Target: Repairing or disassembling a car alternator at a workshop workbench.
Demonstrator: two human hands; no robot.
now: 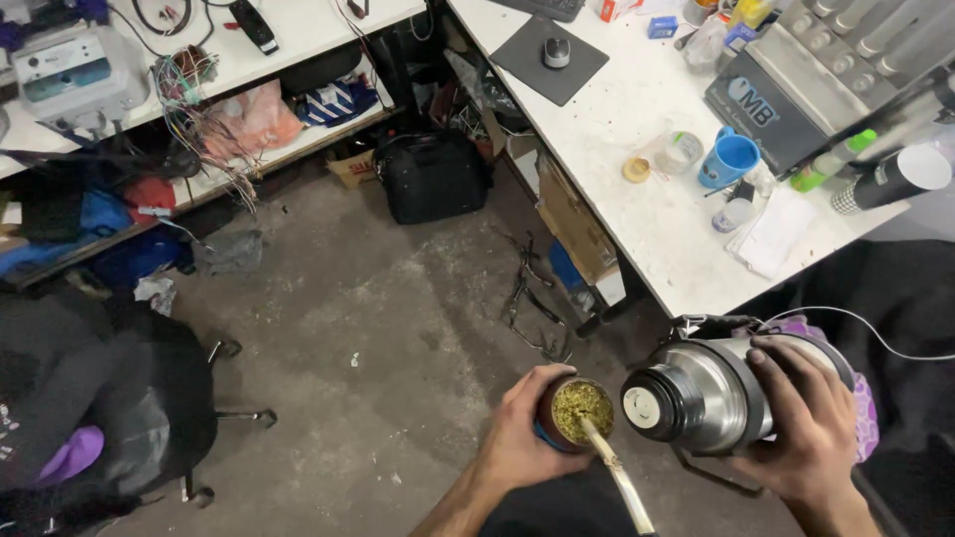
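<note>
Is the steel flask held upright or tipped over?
Tipped. The flask lies nearly sideways in the right hand, its spout toward the herb-filled cup in the left hand.

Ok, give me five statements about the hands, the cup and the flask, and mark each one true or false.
1. The left hand holds a cup filled with green chopped herb. True.
2. A metal straw stands in the cup. True.
3. The right hand holds a glass bottle upright. False: it grips a steel vacuum flask tipped on its side, spout end towards the cup.
4. The blue mug stands on the floor. False: it stands on the white table.
5. The computer mouse lies on a dark mat. True.
</note>
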